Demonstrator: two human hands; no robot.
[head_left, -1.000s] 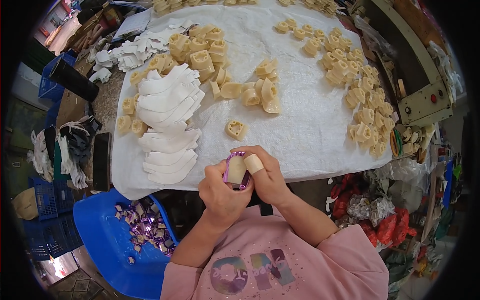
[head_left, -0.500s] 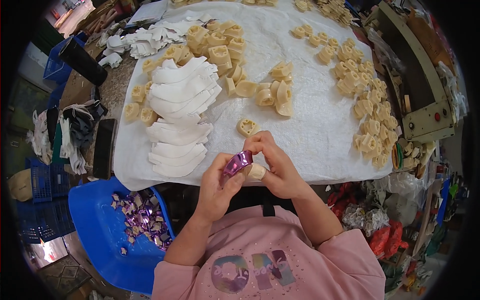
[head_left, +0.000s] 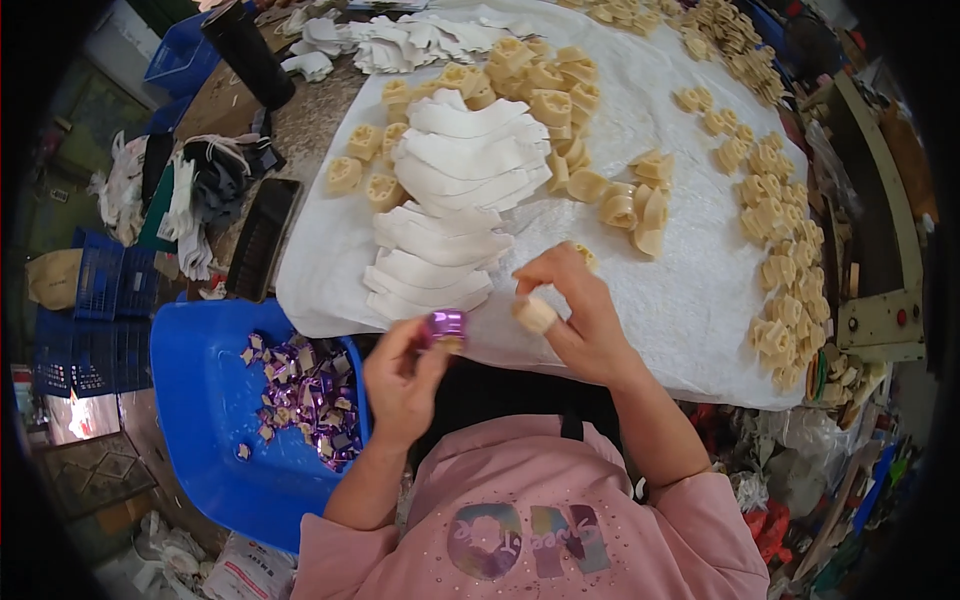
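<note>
Pink shirt front (head_left: 520, 500) nearest, along the lower edge. Beyond it at left, blue tub (head_left: 180, 440) with small purple pieces (head_left: 305, 400) heaped inside, many showing pale ends; set low and close, probably for easy reach of the left hand (head_left: 398, 385). On that hand, fingers closed on one shiny purple piece (head_left: 446, 324), pinched at its left side just off the near edge of a white cloth (head_left: 690, 335); probably gripped so to leave most of the glossy outside uncovered. On the right hand (head_left: 578, 310), thumb tip in a tan wrap (head_left: 535, 315), forefinger bent, gap between the two; nothing seen in hold, unable to tell what the folded fingers hide. Just past it, single cream piece (head_left: 585, 256), partly covered from view. Farther over the cloth, white strips (head_left: 470, 160) overlapped like shingles, presumably to leave each edge free for lifting. Behind and beside these, heaped cream pieces (head_left: 550, 110); at right, long band of more cream pieces (head_left: 780, 250), perhaps grouped to keep batches apart. Cloth laid over a brown worktop (head_left: 325, 125), likely as protection. At left on it, dark phone (head_left: 265, 240) and black cylinder (head_left: 248, 55). Around: blue crates (head_left: 110, 270), green-grey machine frame (head_left: 880, 330), clutter of plastic bags (head_left: 800, 435).
</note>
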